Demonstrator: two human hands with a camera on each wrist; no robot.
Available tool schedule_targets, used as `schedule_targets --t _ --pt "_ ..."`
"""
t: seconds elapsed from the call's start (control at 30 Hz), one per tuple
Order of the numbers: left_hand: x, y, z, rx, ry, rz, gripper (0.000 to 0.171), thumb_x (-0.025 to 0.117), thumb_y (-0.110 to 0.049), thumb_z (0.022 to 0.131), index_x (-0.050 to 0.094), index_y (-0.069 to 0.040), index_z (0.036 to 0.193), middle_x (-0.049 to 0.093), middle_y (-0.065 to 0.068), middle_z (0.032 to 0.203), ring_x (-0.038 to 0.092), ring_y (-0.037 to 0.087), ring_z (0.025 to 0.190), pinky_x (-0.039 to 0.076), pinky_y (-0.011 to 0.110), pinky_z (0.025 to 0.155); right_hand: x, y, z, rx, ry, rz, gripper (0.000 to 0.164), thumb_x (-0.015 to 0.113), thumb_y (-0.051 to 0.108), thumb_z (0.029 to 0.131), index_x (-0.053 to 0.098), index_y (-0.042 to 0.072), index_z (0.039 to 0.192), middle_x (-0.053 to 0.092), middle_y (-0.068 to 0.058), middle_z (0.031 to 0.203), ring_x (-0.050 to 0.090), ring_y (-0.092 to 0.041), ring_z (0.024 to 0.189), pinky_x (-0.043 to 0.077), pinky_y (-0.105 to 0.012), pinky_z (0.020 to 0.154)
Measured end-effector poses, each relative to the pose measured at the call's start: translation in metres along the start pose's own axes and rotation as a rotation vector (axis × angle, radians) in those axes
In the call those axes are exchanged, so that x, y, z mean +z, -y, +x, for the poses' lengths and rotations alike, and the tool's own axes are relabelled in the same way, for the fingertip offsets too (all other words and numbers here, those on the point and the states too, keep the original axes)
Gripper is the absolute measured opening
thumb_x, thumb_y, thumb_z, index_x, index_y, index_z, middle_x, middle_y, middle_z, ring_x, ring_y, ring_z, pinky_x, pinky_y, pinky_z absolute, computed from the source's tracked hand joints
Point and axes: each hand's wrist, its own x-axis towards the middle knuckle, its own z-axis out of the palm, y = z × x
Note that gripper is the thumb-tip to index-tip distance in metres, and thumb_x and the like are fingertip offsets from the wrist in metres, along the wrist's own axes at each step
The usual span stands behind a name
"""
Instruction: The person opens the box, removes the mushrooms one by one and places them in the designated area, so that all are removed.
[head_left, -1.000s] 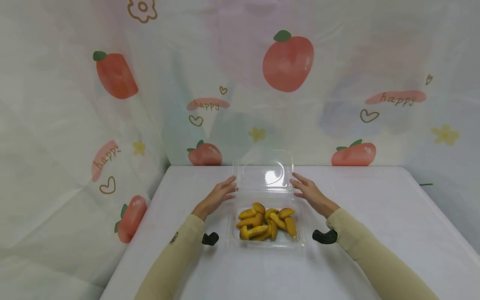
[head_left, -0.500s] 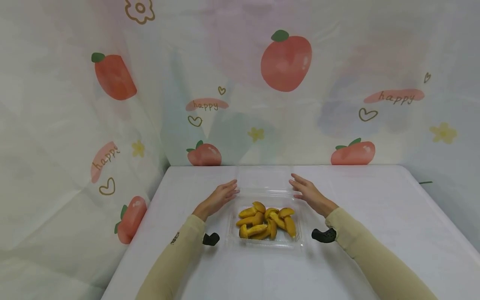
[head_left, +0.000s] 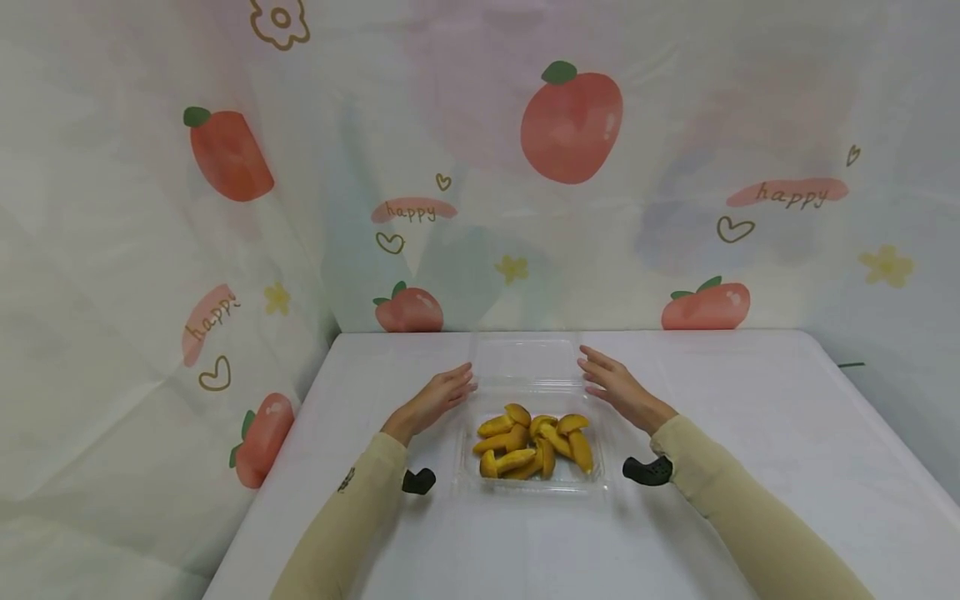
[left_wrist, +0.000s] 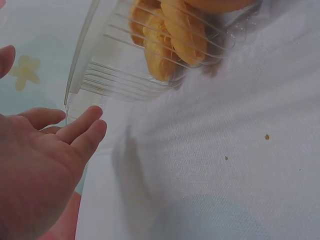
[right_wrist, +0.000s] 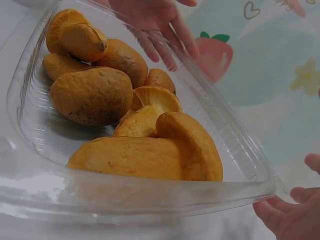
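Note:
A clear plastic clamshell box [head_left: 536, 490] stands on the table with several yellow-brown mushrooms [head_left: 517, 460] lying in its base. Its transparent lid [head_left: 525, 360] is folded back on the far side, faint against the white cloth. My left hand [head_left: 433, 402] is at the box's left rear corner, fingers extended toward the lid. On the opposite side my right hand [head_left: 624, 393] mirrors it, fingers spread beside the lid's right edge. In the left wrist view, the fingertips [left_wrist: 95, 117] reach just under the ribbed wall. The right wrist view has the right hand [right_wrist: 295, 217] at the box's corner.
A white cloth covers the table [head_left: 750, 467]. Behind and to the left hang printed curtains [head_left: 465, 108] with red fruit and "happy" lettering. A black wrist device [head_left: 419, 481] sits by the left sleeve, another black device [head_left: 648, 472] by the right. Small brown specks [left_wrist: 267, 137] dot the cloth.
The lid stood higher with a bright reflection one second ago; it has tipped back and lies lower now. Both hands have stayed almost in place, and the mushrooms have not moved.

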Motion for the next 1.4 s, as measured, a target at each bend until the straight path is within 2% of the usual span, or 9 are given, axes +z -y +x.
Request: schedule_targets --t 0.1,0.3,0.5,0.7,0.87,1.0,1.17,1.23,1.4 --pt "0.0 0.001 -0.002 0.012 0.001 0.032 0.07 0.041 -0.038 0.109 0.01 -0.006 0.163 0.013 0.016 0.171 0.028 0.034 0.155 0.021 0.049 0.127 -0.001 0.001 -0.003 -0.009 -0.003 -0.026 0.076 0.04 0.043 0.109 0.001 0.008 0.163 -0.003 -0.026 0.169 0.011 -0.049 0.155 0.02 -0.06 0.124" --pt "-0.005 0.005 -0.012 0.037 -0.058 0.127 0.071 0.044 -0.04 0.108 0.012 -0.01 0.164 0.014 0.017 0.171 0.033 0.037 0.152 0.029 0.053 0.123 -0.005 0.002 -0.009 -0.037 -0.03 -0.069 0.076 0.042 0.043 0.108 0.004 0.009 0.164 -0.002 -0.024 0.17 0.012 -0.046 0.156 0.023 -0.061 0.123" --pt "-0.008 0.007 -0.024 0.08 -0.078 0.127 0.071 0.049 -0.042 0.106 0.015 -0.018 0.164 0.01 0.011 0.172 0.036 0.037 0.15 0.033 0.054 0.121 -0.008 0.009 -0.021 -0.084 -0.048 -0.142 0.075 0.044 0.042 0.108 0.006 0.009 0.164 0.001 -0.026 0.169 0.015 -0.048 0.154 0.027 -0.063 0.12" --pt "-0.006 0.012 -0.037 0.113 -0.07 0.165 0.071 0.052 -0.04 0.105 0.015 -0.022 0.164 0.007 0.004 0.173 0.03 0.036 0.153 0.035 0.055 0.12 -0.005 0.009 -0.032 -0.128 -0.043 -0.195 0.073 0.045 0.038 0.108 0.008 0.009 0.164 0.005 -0.028 0.168 0.022 -0.051 0.151 0.031 -0.063 0.118" --pt "-0.001 0.016 -0.05 0.173 -0.116 0.228 0.064 0.05 -0.027 0.107 0.02 -0.019 0.163 0.013 0.007 0.172 0.037 0.039 0.149 0.038 0.056 0.118 0.0 0.01 -0.039 -0.156 -0.04 -0.209 0.072 0.045 0.036 0.108 0.009 0.009 0.164 0.009 -0.03 0.167 0.026 -0.052 0.149 0.032 -0.064 0.118" --pt "0.009 0.021 -0.062 0.24 -0.15 0.324 0.063 0.052 -0.018 0.106 0.024 -0.018 0.162 0.012 0.013 0.172 0.039 0.042 0.147 0.039 0.058 0.116 0.003 0.011 -0.045 -0.184 -0.049 -0.226 0.071 0.047 0.033 0.108 0.011 0.009 0.164 0.013 -0.032 0.166 0.026 -0.053 0.148 0.031 -0.066 0.117" --pt "0.022 0.027 -0.077 0.292 -0.144 0.463 0.07 0.06 -0.018 0.102 0.025 -0.02 0.162 0.008 0.018 0.171 0.033 0.042 0.15 0.041 0.06 0.114 0.007 0.013 -0.053 -0.214 -0.068 -0.27 0.069 0.049 0.03 0.107 0.014 0.007 0.163 0.014 -0.031 0.166 0.024 -0.054 0.148 0.027 -0.073 0.115" --pt "0.027 0.029 -0.082 0.291 -0.134 0.506 0.073 0.062 -0.02 0.101 0.024 -0.024 0.163 0.008 0.015 0.172 0.028 0.04 0.153 0.041 0.06 0.114 0.01 0.013 -0.056 -0.223 -0.072 -0.286 0.069 0.05 0.03 0.107 0.016 0.007 0.163 0.015 -0.03 0.166 0.023 -0.055 0.148 0.027 -0.074 0.114" --pt "0.032 0.034 -0.092 0.296 -0.096 0.566 0.074 0.064 -0.02 0.099 0.024 -0.022 0.162 0.008 0.013 0.172 0.018 0.039 0.157 0.034 0.064 0.117 0.017 0.01 -0.064 -0.257 -0.069 -0.328 0.068 0.052 0.028 0.106 0.02 0.008 0.162 0.016 -0.029 0.166 0.025 -0.055 0.148 0.031 -0.075 0.111"
